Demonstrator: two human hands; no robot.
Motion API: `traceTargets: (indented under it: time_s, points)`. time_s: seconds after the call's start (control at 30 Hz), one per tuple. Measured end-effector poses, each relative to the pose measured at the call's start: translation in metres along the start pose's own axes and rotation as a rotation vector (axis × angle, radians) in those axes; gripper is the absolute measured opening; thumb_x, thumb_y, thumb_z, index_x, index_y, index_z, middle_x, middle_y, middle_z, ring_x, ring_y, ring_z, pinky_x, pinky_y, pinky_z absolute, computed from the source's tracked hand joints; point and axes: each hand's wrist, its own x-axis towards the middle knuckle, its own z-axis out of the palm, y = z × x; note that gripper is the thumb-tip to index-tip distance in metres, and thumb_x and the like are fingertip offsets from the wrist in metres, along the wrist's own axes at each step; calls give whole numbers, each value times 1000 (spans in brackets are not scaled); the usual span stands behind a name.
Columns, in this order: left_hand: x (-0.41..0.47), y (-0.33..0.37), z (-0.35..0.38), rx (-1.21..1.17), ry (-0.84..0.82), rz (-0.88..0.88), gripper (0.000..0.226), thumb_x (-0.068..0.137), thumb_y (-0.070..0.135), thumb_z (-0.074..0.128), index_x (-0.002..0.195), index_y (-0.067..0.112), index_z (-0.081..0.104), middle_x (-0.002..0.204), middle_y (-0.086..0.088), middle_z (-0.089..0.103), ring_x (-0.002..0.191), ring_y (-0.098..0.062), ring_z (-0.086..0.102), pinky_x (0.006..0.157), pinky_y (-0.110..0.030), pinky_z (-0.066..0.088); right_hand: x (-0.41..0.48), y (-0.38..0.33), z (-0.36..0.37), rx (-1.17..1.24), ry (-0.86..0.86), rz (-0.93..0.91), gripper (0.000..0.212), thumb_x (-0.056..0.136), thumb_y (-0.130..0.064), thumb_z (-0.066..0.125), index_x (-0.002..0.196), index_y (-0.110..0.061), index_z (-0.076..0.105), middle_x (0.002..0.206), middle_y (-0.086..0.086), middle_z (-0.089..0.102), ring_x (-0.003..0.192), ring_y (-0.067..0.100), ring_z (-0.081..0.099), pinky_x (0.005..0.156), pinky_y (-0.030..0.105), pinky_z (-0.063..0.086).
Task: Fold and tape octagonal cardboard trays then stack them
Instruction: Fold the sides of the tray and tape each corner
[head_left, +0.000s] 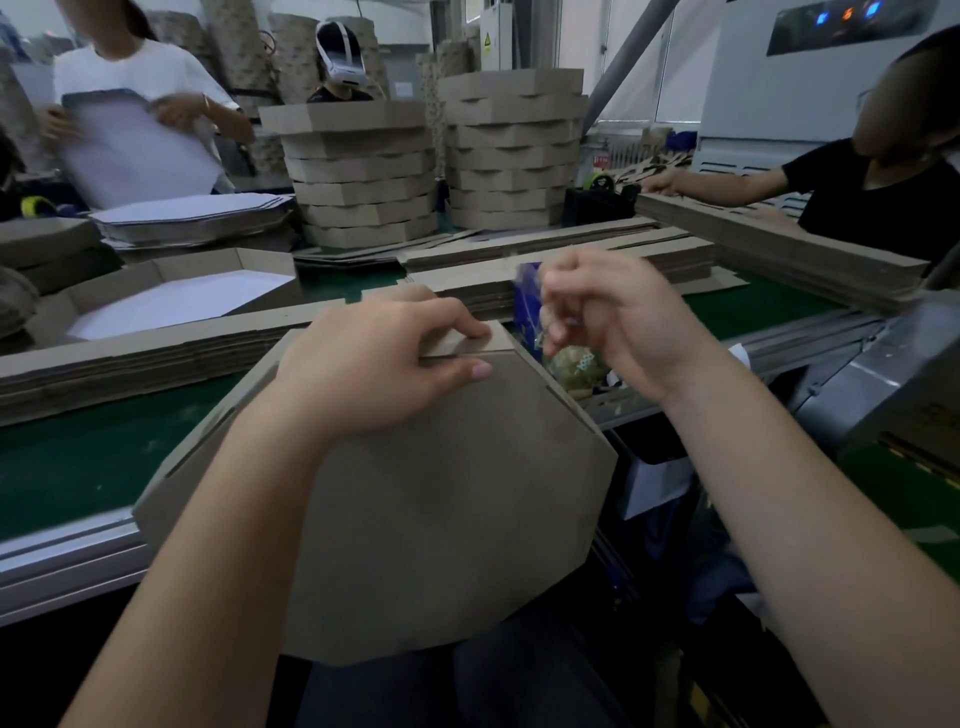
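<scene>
Nothing fancy to report: both forearms (218, 545) are bare right out to the edge of the shot. Left hand (374, 364) and right hand (613, 312) are bare too, with short, plain nails (480, 370). Dark trousers (519, 675), maybe navy, show at the bottom.

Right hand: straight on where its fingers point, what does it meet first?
Probably the cardboard tray, at its top corner pinched by the left hand; the right hand points left at it. Depth unclear.

No legible text. Yellow warning sign (487, 41) on white cabinet (503, 57) at 12 o'clock, characters too small; packet (576, 364) print at center blurred.
</scene>
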Motion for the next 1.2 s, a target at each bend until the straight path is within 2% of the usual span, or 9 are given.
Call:
traceTargets:
  time_s: [0.13, 0.33, 0.47, 0.6, 0.7, 0.83, 0.93, 1.03, 1.2]
  points:
    - [-3, 1, 1, -2, 14, 5, 44, 76, 70, 43, 112, 49, 57, 118, 22, 54, 86, -5, 47, 69, -29, 38, 8, 2, 2, -186, -149, 254, 25, 91, -6, 49, 66, -11, 53, 63, 5, 45, 56, 14, 43, 54, 27, 37]
    - [-4, 2, 0, -7, 28, 9, 44, 74, 72, 42, 110, 49, 56, 113, 23, 55, 85, -4, 47, 66, -28, 34, 11, 5, -1, -176, -138, 344, 35, 89, -5, 50, 56, -15, 55, 58, 0, 46, 52, 12, 40, 52, 24, 33]
    - [-5, 3, 1, -20, 57, -22, 40, 72, 71, 46, 100, 43, 47, 87, 22, 50, 79, -8, 46, 59, -29, 33, 12, 9, -3, -169, -154, 352, 38, 88, -6, 51, 53, -18, 60, 59, -1, 48, 51, 12, 42, 51, 23, 34]
    - [-8, 4, -2, -75, 20, 74, 40, 78, 62, 48, 115, 51, 37, 114, 28, 55, 101, -4, 54, 75, -33, 45, 14, 11, -6, -182, -173, 351, 40, 88, -8, 51, 52, -19, 63, 60, -1, 49, 52, 12, 42, 51, 23, 34]
    - [-9, 2, -3, -73, -1, 130, 36, 81, 61, 44, 117, 60, 49, 124, 26, 53, 100, -2, 52, 76, -31, 45, 13, 12, -9, -192, -200, 355, 38, 88, -10, 53, 53, -20, 63, 60, -3, 52, 53, 11, 43, 51, 21, 36]
    - [-9, 0, 0, -98, 44, 135, 33, 82, 59, 47, 113, 56, 60, 122, 23, 56, 103, -3, 54, 77, -35, 49, 14, 13, -15, -248, -227, 390, 27, 88, -18, 61, 62, -19, 68, 64, -3, 56, 54, 11, 43, 49, 19, 33]
    - [-10, -1, 2, -107, 72, 140, 30, 84, 56, 52, 112, 53, 62, 120, 23, 58, 103, -2, 54, 78, -37, 50, 14, 12, -18, -307, -258, 451, 21, 78, -32, 72, 63, -18, 69, 59, -5, 54, 51, 9, 41, 46, 16, 32]
    - [-11, -2, 3, -109, 76, 143, 29, 84, 55, 53, 111, 50, 63, 119, 21, 59, 109, -6, 55, 81, -40, 50, 16, 12, -18, -353, -265, 522, 28, 60, -45, 76, 60, -18, 69, 58, -6, 52, 48, 8, 39, 47, 18, 28]
    - [-10, 3, 3, -85, 64, 141, 32, 83, 57, 48, 111, 51, 62, 120, 22, 58, 112, -7, 53, 83, -41, 49, 19, 16, -24, -377, -290, 653, 40, 56, -57, 74, 48, -21, 60, 54, -6, 42, 45, 7, 34, 49, 21, 24]
